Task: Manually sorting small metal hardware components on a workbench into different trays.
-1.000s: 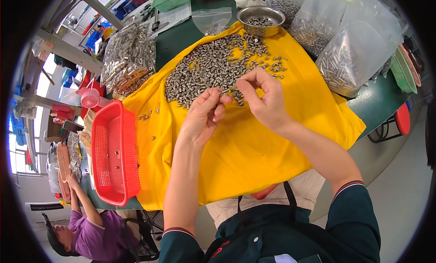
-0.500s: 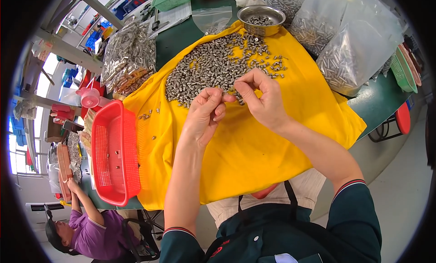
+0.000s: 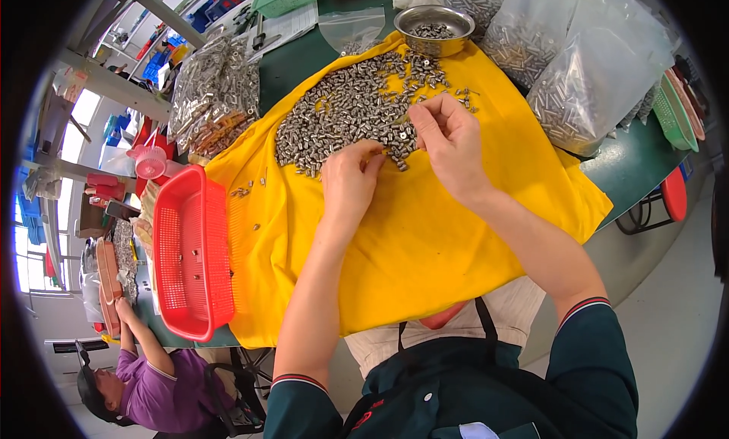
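Left hand (image 3: pixel 351 179) lowered to metal parts (image 3: pixel 345 116), grip unclear, right hand (image 3: pixel 448 139) pinching one, steel bowl (image 3: pixel 434 19) holding more

A red plastic basket (image 3: pixel 190 257) lies at the left edge of the yellow cloth (image 3: pixel 425 242), a few small metal pieces inside it. A steel bowl (image 3: pixel 434 28) of parts stands at the cloth's far edge. 2 clear bags of metal parts (image 3: pixel 585 90) lie on the green table (image 3: pixel 630 166). A person in a purple shirt (image 3: pixel 144 386) sits lower left.
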The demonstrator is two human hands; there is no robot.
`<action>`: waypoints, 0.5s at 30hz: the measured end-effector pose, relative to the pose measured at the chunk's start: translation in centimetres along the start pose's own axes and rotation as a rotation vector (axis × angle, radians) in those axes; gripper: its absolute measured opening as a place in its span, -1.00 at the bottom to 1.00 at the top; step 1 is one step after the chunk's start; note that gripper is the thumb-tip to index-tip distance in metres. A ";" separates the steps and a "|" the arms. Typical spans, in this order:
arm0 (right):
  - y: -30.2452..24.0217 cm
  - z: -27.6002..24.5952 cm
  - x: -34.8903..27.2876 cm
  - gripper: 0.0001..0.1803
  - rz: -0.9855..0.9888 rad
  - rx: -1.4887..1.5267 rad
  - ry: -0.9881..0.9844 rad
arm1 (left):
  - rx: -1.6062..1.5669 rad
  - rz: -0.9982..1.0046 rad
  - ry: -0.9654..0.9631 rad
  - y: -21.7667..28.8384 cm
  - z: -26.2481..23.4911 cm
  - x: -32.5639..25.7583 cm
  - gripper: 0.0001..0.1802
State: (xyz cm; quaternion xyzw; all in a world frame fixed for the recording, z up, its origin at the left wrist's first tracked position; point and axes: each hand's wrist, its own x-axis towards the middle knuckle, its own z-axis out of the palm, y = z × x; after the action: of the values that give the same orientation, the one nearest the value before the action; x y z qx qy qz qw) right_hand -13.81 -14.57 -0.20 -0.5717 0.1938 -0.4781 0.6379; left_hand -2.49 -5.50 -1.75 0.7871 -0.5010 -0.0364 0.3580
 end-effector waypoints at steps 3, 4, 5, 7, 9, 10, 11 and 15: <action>-0.1 0.1 0.0 -0.86 -0.006 -0.004 0.000 | 0.015 -0.007 0.026 0.0 0.1 0.2 -0.89; -0.1 0.1 0.0 -0.86 -0.009 -0.016 -0.001 | 0.016 -0.005 0.027 0.0 -0.2 0.1 -0.89; 0.0 0.0 0.0 -0.86 -0.012 -0.031 -0.001 | -0.057 -0.052 0.045 0.5 -0.4 0.2 -0.88; 0.0 -0.3 0.0 -0.86 -0.012 -0.035 -0.007 | -0.560 -0.245 0.044 0.8 -0.9 0.2 -0.86; 0.1 -0.2 -0.1 -0.86 -0.011 -0.034 -0.012 | -1.396 -0.492 -0.159 0.6 -2.4 -0.1 -0.88; 0.2 -0.3 -0.2 -0.86 -0.018 -0.050 -0.033 | -1.524 -0.611 -0.190 0.8 -2.7 -0.4 -0.88; 0.2 -0.2 -0.3 -0.86 -0.022 -0.066 -0.062 | -1.524 -0.612 -0.184 0.8 -2.8 -0.4 -0.88; -0.3 0.0 -0.7 -0.88 -0.033 -0.146 -0.164 | -1.649 -0.653 -0.253 0.5 -2.9 -0.4 -0.85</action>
State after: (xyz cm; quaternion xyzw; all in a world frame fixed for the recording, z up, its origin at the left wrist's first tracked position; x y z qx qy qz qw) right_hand -14.27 -13.92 -0.12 -0.6571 0.1657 -0.4249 0.6002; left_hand -1.89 -3.74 0.57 0.3731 -0.1023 -0.5717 0.7235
